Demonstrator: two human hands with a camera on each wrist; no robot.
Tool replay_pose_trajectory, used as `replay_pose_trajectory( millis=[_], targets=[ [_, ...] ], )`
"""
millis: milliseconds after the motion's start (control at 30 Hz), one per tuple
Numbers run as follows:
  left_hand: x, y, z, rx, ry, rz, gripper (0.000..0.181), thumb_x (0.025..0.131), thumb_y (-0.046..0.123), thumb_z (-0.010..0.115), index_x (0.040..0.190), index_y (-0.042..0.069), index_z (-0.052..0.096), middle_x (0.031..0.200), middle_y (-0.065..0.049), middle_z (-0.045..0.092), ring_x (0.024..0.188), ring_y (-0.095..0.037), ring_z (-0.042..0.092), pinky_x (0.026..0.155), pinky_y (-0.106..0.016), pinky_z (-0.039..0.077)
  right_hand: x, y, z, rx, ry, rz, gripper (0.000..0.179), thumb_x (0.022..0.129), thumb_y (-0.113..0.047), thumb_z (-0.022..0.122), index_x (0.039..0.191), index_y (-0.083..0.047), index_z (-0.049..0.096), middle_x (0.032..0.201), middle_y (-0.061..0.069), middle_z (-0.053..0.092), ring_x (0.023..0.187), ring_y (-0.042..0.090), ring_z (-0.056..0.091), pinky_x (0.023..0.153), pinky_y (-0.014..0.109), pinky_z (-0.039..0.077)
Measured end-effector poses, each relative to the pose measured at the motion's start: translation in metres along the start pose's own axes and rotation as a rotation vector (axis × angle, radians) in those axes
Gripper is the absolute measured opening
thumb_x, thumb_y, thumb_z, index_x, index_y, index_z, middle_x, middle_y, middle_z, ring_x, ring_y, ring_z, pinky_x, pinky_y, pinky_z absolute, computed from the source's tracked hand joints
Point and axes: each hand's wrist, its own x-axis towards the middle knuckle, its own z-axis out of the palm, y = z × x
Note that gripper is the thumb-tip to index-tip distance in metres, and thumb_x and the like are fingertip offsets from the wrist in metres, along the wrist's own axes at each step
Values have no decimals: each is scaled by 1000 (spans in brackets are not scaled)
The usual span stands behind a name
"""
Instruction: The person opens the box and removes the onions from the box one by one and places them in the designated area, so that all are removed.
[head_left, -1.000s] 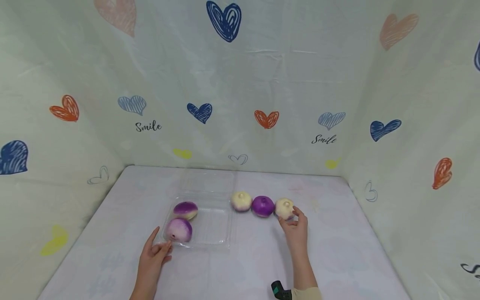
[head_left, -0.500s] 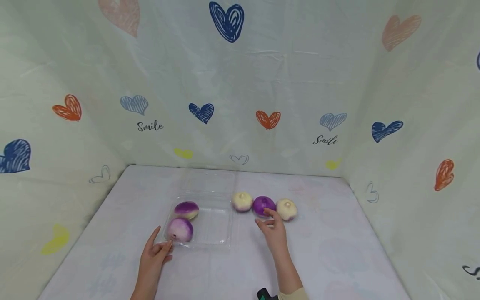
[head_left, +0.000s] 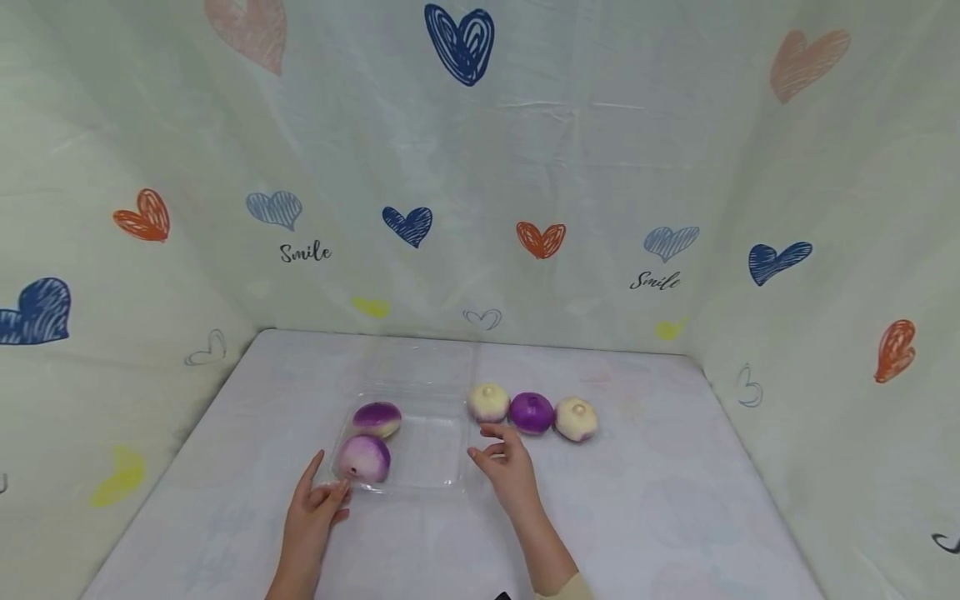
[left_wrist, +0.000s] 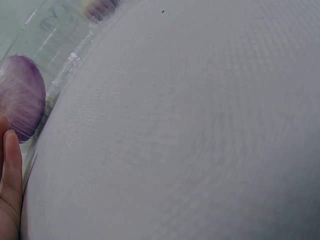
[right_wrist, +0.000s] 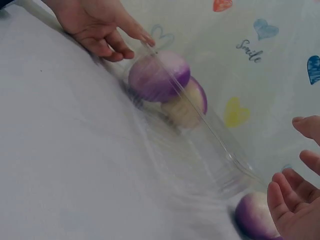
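A clear plastic box point(head_left: 423, 454) lies on the table with its lid folded back. Two purple-and-white turnips sit along its left side, a front turnip point(head_left: 365, 458) and a back turnip point(head_left: 377, 418). My left hand point(head_left: 309, 517) holds the box's front left corner, thumb at the front rim and index finger along the side. Just off the box's right edge, my right hand point(head_left: 510, 471) hovers with loosely bent fingers and nothing in them. Behind it stands a row of turnips: a cream-topped turnip point(head_left: 489, 403), a purple turnip point(head_left: 532, 413) and another cream-topped turnip point(head_left: 576, 418).
The transparent lid point(head_left: 420, 364) lies behind the box, hard to see against the white tabletop point(head_left: 660, 492). A cloth backdrop point(head_left: 480, 150) printed with hearts encloses the table at the back and both sides.
My right hand has left the rightmost turnip and swung left past the purple one to the box's right edge. My left hand stays at the box corner, and the turnips keep their places.
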Motion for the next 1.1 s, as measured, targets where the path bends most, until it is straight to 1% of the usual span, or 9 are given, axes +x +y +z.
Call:
replay_pose_trajectory(
  millis=[133, 267, 467, 533, 667, 800, 933, 1100],
  targets=[
    [1, 0, 0, 10, -3, -8, 78, 95, 24, 66, 157, 21, 18, 85, 9, 66, 83, -6, 64, 70, -22, 53, -4, -4, 14, 16, -52, -4, 42, 84, -10, 77, 121, 0, 61, 118, 17, 60, 79, 12, 55, 64, 22, 49],
    [0, 0, 0, 23, -1, -8, 77, 96, 23, 65, 157, 22, 19, 86, 10, 67, 83, -6, 64, 70, -21, 53, -8, -12, 24, 34, -81, 1, 38, 84, -6, 76, 119, -2, 62, 117, 14, 60, 78, 10, 54, 64, 20, 48],
    [0, 2, 1, 31, 6, -2, 75, 97, 20, 64, 157, 22, 20, 84, 10, 66, 83, -5, 64, 70, -21, 54, -19, -47, 35, 34, -155, -34, 33, 84, 0, 73, 114, 4, 61, 115, 20, 59, 77, 12, 54, 62, 19, 47],
    [-1, 2, 1, 33, 4, -3, 75, 97, 21, 64, 157, 23, 20, 84, 10, 65, 83, -4, 64, 70, -21, 53, -20, -52, 40, 30, -186, -43, 32, 83, 1, 73, 113, 5, 61, 115, 22, 59, 77, 12, 55, 63, 19, 48],
    [0, 3, 1, 32, 0, -10, 75, 97, 21, 64, 157, 23, 20, 84, 10, 65, 83, -4, 63, 70, -20, 53, -13, -41, 53, -1, -247, -38, 33, 83, -2, 74, 114, 2, 63, 114, 19, 60, 80, 13, 56, 66, 22, 49],
    [0, 3, 1, 30, -4, -13, 75, 97, 22, 64, 157, 23, 20, 85, 9, 66, 83, -4, 62, 71, -21, 53, -5, -26, 65, -29, -298, -8, 37, 84, -8, 76, 118, -2, 63, 116, 15, 60, 84, 14, 55, 68, 25, 49],
    [0, 1, 0, 31, -8, -13, 75, 96, 24, 64, 157, 23, 20, 85, 9, 66, 83, -4, 62, 71, -21, 53, 0, -25, 73, -76, -337, -3, 40, 82, -12, 77, 119, -2, 64, 115, 12, 61, 87, 15, 55, 68, 27, 49],
    [1, 0, -1, 26, -10, -14, 76, 96, 25, 65, 157, 24, 20, 86, 9, 66, 84, -4, 62, 72, -21, 53, 5, -24, 84, -155, -373, -9, 40, 80, -12, 79, 116, -1, 65, 113, 7, 62, 91, 21, 57, 68, 28, 49]
  ],
)
